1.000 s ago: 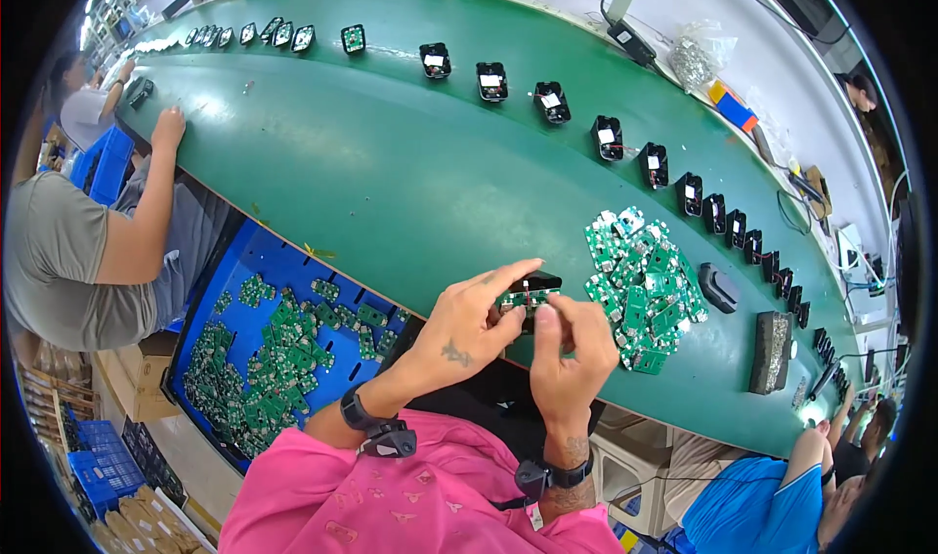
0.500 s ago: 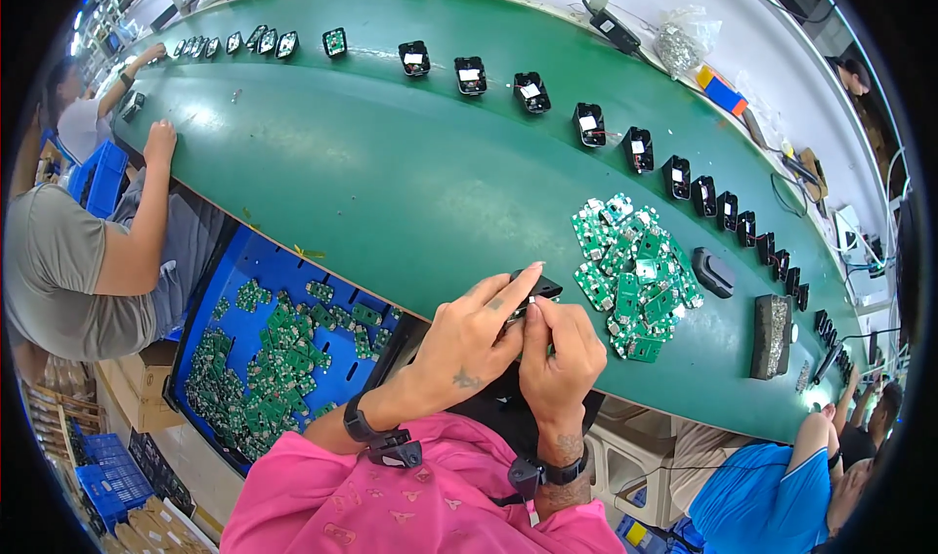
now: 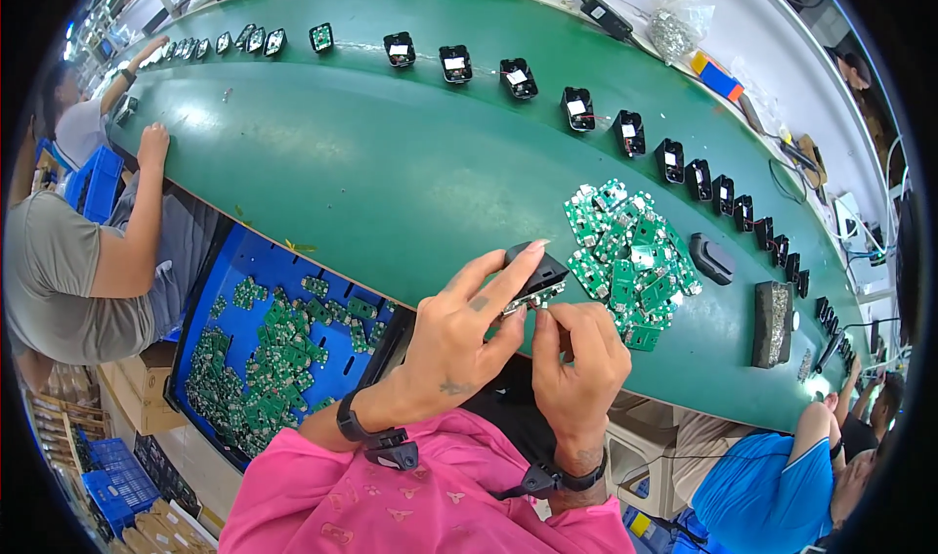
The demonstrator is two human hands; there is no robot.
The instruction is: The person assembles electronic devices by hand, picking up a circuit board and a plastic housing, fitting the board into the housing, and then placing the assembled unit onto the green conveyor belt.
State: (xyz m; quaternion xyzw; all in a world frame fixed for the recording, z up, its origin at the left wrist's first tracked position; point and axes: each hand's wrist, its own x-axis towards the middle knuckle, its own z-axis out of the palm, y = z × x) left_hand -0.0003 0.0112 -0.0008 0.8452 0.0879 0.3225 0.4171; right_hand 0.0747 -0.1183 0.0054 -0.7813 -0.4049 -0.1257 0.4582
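Note:
My left hand [image 3: 451,344] grips a small black plastic housing [image 3: 539,271] above the table's near edge, index finger laid along its top. A green circuit board [image 3: 533,298] with metal parts shows at the housing's lower side. Close against that board, my right hand [image 3: 583,363] has its thumb and fingers pinched together. Whatever sits between those fingertips is too small to make out. Just to the right of the housing, a heap of green circuit boards [image 3: 630,261] lies on the green table [image 3: 391,163].
Several open black housings [image 3: 455,63] curve along the table's far side. A dark rounded case [image 3: 711,259] and a grey-faced block [image 3: 772,324] lie right of the heap. At lower left stands a blue tray [image 3: 256,253] of boards. Co-workers sit left and right.
The housing has tilted, so more of its black body and the circuit board show. My right hand has shifted slightly right and down. The view has moved a little.

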